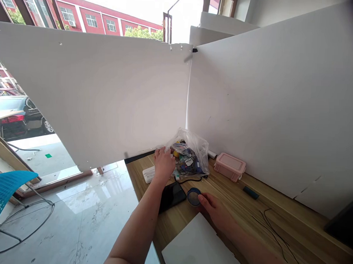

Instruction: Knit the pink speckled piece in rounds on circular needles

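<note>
A clear plastic bag [203, 149] filled with small mixed items, some yellow and some blue, sits at the table's back corner. My left hand [164, 163] is at its left side, fingers bent over the loose plastic edge; the fingertips are partly hidden. Closer to me, my right hand [215, 209] grips a round blue roll of tape [190, 199] at its right side, with the thumb on the rim. A black phone [173, 196] lies flat just left of the roll. Beside my left wrist is a small white item [147, 174].
A pink lidded box [230, 166] stands against the white panel [254, 112]. Right of the roll lie a dark green block [250, 192] and thin black wires [273, 230]. A white board [201, 251] lies in front; the table's left edge drops to the floor.
</note>
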A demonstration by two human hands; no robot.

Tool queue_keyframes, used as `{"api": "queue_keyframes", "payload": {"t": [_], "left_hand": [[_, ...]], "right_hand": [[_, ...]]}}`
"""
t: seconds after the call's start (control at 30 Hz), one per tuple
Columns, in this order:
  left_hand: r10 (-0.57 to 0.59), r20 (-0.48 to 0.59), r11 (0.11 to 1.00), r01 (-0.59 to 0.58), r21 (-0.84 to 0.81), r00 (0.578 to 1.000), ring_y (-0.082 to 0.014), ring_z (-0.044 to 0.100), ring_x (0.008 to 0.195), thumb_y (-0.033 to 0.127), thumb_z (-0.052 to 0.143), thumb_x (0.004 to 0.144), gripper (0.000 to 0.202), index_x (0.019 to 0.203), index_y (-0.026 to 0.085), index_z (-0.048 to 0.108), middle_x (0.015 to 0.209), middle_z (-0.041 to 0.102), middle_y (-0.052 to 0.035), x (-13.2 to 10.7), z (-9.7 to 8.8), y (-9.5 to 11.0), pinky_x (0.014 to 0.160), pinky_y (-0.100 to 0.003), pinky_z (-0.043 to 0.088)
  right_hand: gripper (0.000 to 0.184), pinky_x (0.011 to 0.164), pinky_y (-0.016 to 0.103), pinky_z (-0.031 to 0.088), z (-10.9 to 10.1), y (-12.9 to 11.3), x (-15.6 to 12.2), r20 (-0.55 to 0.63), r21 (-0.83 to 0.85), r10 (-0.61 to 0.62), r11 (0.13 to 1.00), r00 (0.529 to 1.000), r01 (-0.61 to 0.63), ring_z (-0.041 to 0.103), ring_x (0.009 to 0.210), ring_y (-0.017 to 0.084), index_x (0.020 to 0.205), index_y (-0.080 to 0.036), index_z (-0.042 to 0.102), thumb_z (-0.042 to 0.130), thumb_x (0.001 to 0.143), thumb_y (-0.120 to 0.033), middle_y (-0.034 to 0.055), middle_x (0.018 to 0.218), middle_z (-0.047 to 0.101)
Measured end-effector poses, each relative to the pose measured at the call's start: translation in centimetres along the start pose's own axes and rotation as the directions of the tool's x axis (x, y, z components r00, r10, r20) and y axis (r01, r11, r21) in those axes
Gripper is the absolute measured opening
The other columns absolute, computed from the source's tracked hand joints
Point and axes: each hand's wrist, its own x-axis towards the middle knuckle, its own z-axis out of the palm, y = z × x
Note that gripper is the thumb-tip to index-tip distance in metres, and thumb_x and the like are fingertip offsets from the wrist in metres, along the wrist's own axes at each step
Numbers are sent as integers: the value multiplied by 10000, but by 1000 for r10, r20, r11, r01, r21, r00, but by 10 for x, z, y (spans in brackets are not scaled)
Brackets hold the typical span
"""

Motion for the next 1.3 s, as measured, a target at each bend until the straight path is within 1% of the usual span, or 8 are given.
{"api": "queue_keyframes", "payload": {"t": [0.13,0.27,0.57,0.67,0.77,0.9,1.07,1.3], "left_hand": [[-74,-112,992,62,-108,991,-304,475,1281,61,477,813,453,1245,96,611,1308,559,-185,12,-6,-2,1099,-437,345],[-127,-187,957,71,-280,974,-225,544,1215,11,423,781,480,1182,134,655,1262,613,-116,22,-15,10,1052,-331,416],[-439,-310,738,142,-659,843,-171,624,779,19,403,683,546,1122,162,694,854,669,-64,34,-30,21,821,-370,511],[-520,-278,641,154,-752,807,-128,554,622,18,422,634,523,1034,152,730,729,631,-36,39,-35,25,722,-344,503],[-590,-275,555,134,-821,759,-107,537,631,8,412,590,514,953,151,748,772,652,-42,43,-35,31,702,-305,485],[-668,-257,448,102,-888,699,-96,533,617,20,401,548,518,914,137,749,829,688,-58,42,-29,36,639,-266,468],[-702,-242,369,51,-928,670,-74,535,629,25,409,503,487,828,143,751,878,716,-56,43,-27,37,634,-221,447],[-709,-225,319,19,-948,668,-48,435,510,39,413,478,461,773,139,752,823,717,-55,44,-32,43,526,-211,371]], "right_hand": [[483,737,381,543,1,5,-3,12,4,26,1000,1000,-26,672,809,257,888,-206,675,545,793,-661,84,884,705],[475,747,378,542,1,7,1,24,22,50,998,998,-51,670,809,257,901,-208,685,575,769,-651,90,904,709],[417,677,364,553,4,8,10,13,34,83,996,996,-83,653,708,224,779,-255,689,600,716,-658,46,777,689],[504,620,373,558,1,-9,18,-13,5,89,996,996,-88,652,633,220,821,-217,676,574,699,-695,51,723,671],[543,666,368,561,-5,-37,36,-78,-54,27,998,997,-31,664,656,222,878,-198,649,508,746,-705,38,675,646],[516,700,341,553,-7,-83,73,-134,-183,-112,979,985,87,684,735,208,1022,-207,620,405,856,-646,62,887,695],[458,823,358,509,15,-119,126,-145,-456,-305,865,941,210,648,899,214,1161,-184,571,462,902,-547,79,1021,679],[375,970,500,454,59,-108,177,58,-777,-417,552,907,304,554,1150,251,1229,-175,561,591,909,-366,95,1281,562]]}}
